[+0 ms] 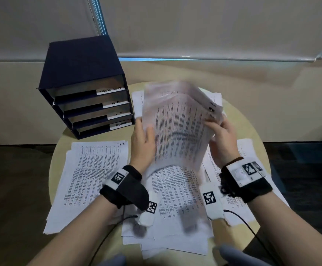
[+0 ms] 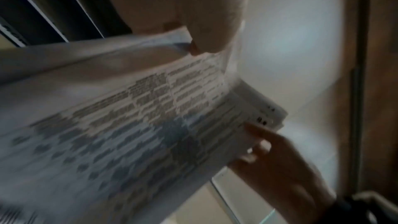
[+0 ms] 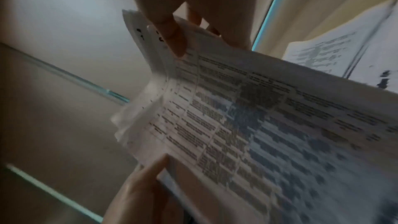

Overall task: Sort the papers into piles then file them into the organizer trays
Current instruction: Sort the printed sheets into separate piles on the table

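Round beige tabletop (image 1: 242, 120) before a pale wall, spread with printed pages. Dark four-tray organizer (image 1: 83, 83) at far left, trays labelled. Sheaf of papers (image 1: 177, 127) raised upright above the middle, blurred. Left hand (image 1: 142, 143) gripping its left edge, thumb in front; right hand (image 1: 221, 139) pinching the right edge. H.R pile (image 1: 91, 175) lying flat near left.
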`<state>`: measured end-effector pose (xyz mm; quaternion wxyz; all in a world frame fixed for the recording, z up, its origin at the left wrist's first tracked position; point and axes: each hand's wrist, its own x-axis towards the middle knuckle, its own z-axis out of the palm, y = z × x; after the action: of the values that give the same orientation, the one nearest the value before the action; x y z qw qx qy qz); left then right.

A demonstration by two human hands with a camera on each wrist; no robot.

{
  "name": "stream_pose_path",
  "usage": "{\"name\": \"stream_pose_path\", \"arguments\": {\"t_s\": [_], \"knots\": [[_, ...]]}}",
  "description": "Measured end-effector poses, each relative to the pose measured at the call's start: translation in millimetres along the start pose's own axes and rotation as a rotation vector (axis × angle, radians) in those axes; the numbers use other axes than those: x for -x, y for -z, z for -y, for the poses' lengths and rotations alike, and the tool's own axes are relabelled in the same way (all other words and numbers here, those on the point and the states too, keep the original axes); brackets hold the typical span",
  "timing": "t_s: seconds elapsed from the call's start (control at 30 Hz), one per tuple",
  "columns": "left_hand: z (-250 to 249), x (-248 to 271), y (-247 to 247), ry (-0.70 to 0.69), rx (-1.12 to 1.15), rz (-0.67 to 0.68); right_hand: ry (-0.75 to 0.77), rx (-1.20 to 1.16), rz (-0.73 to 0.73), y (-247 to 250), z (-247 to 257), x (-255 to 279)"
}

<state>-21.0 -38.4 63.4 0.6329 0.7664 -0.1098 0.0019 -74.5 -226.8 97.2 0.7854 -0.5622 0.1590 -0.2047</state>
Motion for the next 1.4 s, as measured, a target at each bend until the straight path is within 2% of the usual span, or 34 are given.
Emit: {"name": "stream_pose_path", "arguments": {"t_s": [0.07, 0.13, 0.27, 0.4, 0.47, 0.53, 0.6, 0.73, 0.83, 0.93, 1.07, 1.17, 1.23, 1.27, 1.33, 1.4], "knots": [[4.6, 10.8, -6.2, -0.061, 0.004, -0.061, 0.040, 0.035, 0.012, -8.9, -5.5, 6.2], [21.9, 18.0, -9.7, -0.047, -0.019, -0.087, 0.008, 0.078, 0.001, -12.6, -19.7, 10.6], [48.5, 26.1, -14.9, 0.151, -0.033, -0.098, -0.144, 0.225, -0.069, -8.1, -58.7, 7.6], [62.5, 19.5, -21.5, 0.315, 0.079, -0.180, -0.262, 0.282, -0.060, -8.3, -84.0, -3.5], [68.5, 16.1, -20.9, 0.389, 0.065, -0.197, -0.300, 0.308, -0.062, -10.5, -89.9, -6.9], [72.9, 10.4, -17.9, 0.436, -0.006, -0.178, -0.328, 0.310, -0.047, -12.2, -95.5, -9.1], [73.5, 2.2, -11.3, 0.414, -0.012, -0.150, -0.355, 0.372, -0.001, -10.5, -100.4, -10.9], [60.9, -9.5, 38.6, 0.320, 0.035, -0.180, -0.367, 0.723, 0.080, 13.5, -117.8, -12.6], [57.1, -5.6, 92.8, 0.338, 0.018, -0.254, -0.367, 1.073, 0.095, 38.3, -129.5, -10.1], [64.8, 11.9, 150.6, 0.405, -0.221, -0.309, -0.424, 1.307, 0.175, 47.4, -132.0, -1.0], [113.7, 32.1, 212.9, 0.631, -0.358, -0.314, -0.420, 1.504, 0.227, 40.7, -128.1, 15.0], [138.9, 41.7, 230.6, 0.761, -0.570, -0.224, -0.452, 1.559, 0.246, 36.7, -127.4, 18.9], [143.2, 40.7, 228.3, 0.835, -0.746, -0.154, -0.490, 1.498, 0.228, 35.8, -128.6, 18.2], [141.3, 38.8, 222.7, 0.858, -0.823, -0.160, -0.507, 1.459, 0.215, 35.5, -129.4, 17.6], [131.0, 30.8, 201.1, 0.823, -0.972, -0.214, -0.480, 1.410, 0.189, 36.4, -132.3, 16.5], [118.1, 20.3, 169.9, 0.603, -1.091, -0.171, -0.400, 1.393, 0.134, 38.9, -133.4, 15.9]]}}
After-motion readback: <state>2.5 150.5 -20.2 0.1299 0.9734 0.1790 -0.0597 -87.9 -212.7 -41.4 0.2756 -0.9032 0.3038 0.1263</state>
